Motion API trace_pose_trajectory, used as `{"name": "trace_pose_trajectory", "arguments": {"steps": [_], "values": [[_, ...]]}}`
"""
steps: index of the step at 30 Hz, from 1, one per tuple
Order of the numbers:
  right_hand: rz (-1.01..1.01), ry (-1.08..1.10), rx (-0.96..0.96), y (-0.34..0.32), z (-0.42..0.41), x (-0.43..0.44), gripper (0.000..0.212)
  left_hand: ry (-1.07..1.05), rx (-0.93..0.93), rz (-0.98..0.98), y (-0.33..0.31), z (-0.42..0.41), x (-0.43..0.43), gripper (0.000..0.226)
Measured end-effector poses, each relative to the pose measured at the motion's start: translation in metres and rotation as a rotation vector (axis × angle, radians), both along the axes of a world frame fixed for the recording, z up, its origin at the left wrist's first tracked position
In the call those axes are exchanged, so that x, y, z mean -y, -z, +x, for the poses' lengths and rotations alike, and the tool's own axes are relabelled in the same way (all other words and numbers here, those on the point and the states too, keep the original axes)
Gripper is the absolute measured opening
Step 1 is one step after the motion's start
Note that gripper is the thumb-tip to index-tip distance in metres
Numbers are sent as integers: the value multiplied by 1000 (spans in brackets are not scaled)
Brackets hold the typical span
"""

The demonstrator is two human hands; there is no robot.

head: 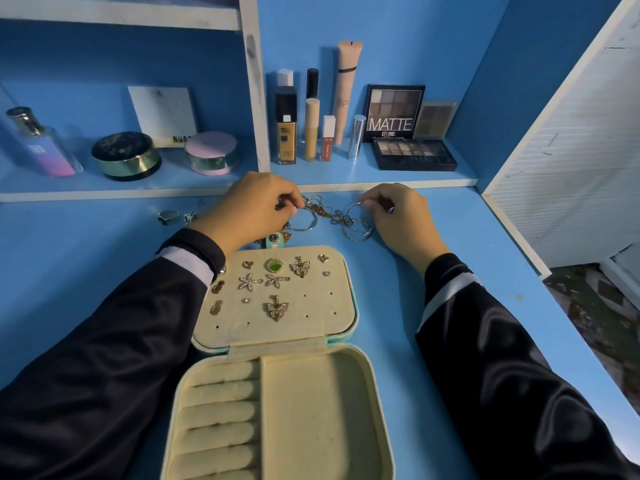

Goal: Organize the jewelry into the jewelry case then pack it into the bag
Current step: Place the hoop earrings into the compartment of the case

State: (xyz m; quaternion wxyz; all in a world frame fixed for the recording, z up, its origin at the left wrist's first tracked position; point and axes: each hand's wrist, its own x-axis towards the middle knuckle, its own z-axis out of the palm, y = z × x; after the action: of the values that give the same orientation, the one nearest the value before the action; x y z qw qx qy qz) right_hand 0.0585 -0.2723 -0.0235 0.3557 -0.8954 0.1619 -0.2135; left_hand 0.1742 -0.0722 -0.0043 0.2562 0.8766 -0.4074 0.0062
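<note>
Left grip (250, 206), right grip (398, 213) pinch tangled jewelry (333, 217); case (313, 414) nearer (cosmetics (286, 133) behind).

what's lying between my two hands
Head view: a tangle of thin chains on the desk, between the silver hoops that the left hand and right hand pinch.

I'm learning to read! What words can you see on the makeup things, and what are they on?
"MATTE": on the black eyeshadow box.
"NUD", rest hidden: on the white box.
"LIP CREAM": on the red lip tube.
Too blurred: print on the foundation bottle, pink tube, perfume bottle.
</note>
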Motion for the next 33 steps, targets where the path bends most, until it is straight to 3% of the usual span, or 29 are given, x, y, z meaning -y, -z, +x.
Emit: {"name": "trace_pose_trajectory", "arguments": {"steps": [5,22,33], "values": [[15,56,56,1,0,-1,12,-24,21,19,0,1,0,17],[434,36,179,-2,-2,-3,8,-32,-25,-24,-2,-4,3,19],[526,53,220,-8,-16,-12,6,13,-37,-59,-12,-11,5,15]]}}
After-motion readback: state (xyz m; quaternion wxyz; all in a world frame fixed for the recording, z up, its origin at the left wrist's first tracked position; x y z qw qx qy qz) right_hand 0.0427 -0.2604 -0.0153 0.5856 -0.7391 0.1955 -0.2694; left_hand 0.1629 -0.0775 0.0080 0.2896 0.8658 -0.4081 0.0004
